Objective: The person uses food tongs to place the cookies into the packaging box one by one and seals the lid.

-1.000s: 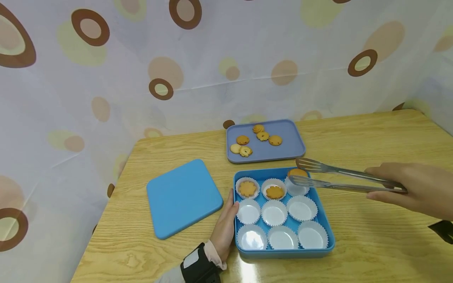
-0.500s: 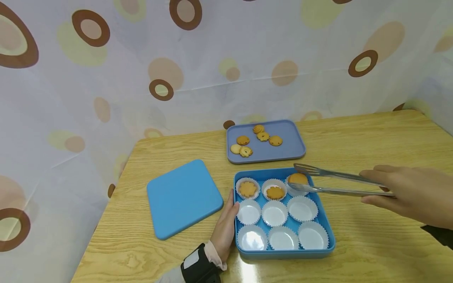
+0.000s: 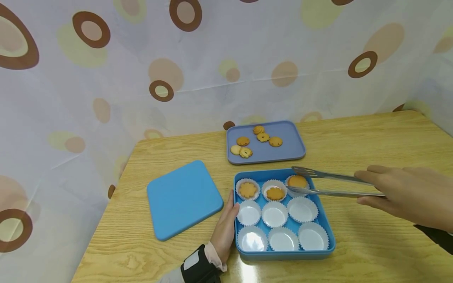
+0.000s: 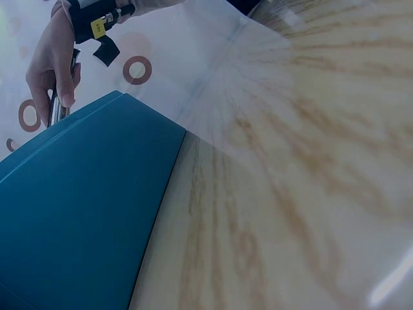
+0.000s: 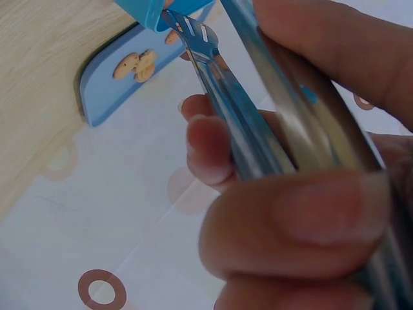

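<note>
My right hand [image 3: 407, 192] grips metal tongs [image 3: 336, 192], slotted at the tip, thumb on one arm and fingers on the other. The tong tips lie on either side of a round cookie [image 3: 297, 181] at the back right paper cup [image 3: 298, 193]; whether they touch it I cannot tell. The left hand [image 3: 223, 232] rests with straight fingers along the left wall of a blue box [image 3: 284, 254], thumb at the rim. Two flower-shaped cookies, one on the left [image 3: 247, 190] and one in the middle [image 3: 275, 193], sit in the other back-row cups. Below are rows of bare white cups [image 3: 275, 214].
Behind the box stands a purple-blue tray [image 3: 291, 137] with several cookies [image 3: 263, 137]. A flat blue lid [image 3: 184, 200] lies on the wooden table [image 3: 116, 243] to the left. A patterned curtain [image 3: 219, 47] closes off the back.
My right hand has moved slightly left with the tongs. The round cookie has come down into the back right cup. My left hand has stayed on the box.
</note>
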### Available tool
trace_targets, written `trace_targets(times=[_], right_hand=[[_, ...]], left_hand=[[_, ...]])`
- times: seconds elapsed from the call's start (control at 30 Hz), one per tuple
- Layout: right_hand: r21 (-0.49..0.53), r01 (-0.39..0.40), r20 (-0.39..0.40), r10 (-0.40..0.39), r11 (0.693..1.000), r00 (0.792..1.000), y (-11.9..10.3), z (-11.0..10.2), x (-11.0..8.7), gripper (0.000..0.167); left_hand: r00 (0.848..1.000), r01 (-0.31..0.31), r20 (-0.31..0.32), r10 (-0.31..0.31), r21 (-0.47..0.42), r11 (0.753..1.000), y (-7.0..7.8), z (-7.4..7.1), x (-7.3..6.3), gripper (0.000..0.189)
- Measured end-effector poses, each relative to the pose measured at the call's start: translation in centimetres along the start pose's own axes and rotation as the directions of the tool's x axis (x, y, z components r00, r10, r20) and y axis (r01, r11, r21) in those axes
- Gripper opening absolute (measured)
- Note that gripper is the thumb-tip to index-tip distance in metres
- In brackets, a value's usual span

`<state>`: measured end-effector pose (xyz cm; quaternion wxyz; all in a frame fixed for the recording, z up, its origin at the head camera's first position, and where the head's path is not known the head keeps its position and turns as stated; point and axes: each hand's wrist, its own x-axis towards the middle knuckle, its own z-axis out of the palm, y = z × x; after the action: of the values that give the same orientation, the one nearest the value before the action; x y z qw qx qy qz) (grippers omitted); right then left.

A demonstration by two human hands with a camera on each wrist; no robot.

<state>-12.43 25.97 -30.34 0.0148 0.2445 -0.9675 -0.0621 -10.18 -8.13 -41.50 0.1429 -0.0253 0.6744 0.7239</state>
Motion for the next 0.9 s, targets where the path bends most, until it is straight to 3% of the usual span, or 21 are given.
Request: trace_targets(times=[0.6,0.9], right_hand=[[-0.032,-0.017,0.056,0.019,0.999,0.998,-1.0,-0.7,0.6,0.054],[-0.027,-0.023,0.07,0.025,0.999,0.997,-0.3,0.0,0.9,0.056]], left_hand=[[1.0,0.003,0.003,-0.003,0.003,1.0,0.0,0.0,0.0,0.061],[1.0,0.002,0.001,-0.002,0.011,1.0,0.0,0.0,0.0,0.061]])
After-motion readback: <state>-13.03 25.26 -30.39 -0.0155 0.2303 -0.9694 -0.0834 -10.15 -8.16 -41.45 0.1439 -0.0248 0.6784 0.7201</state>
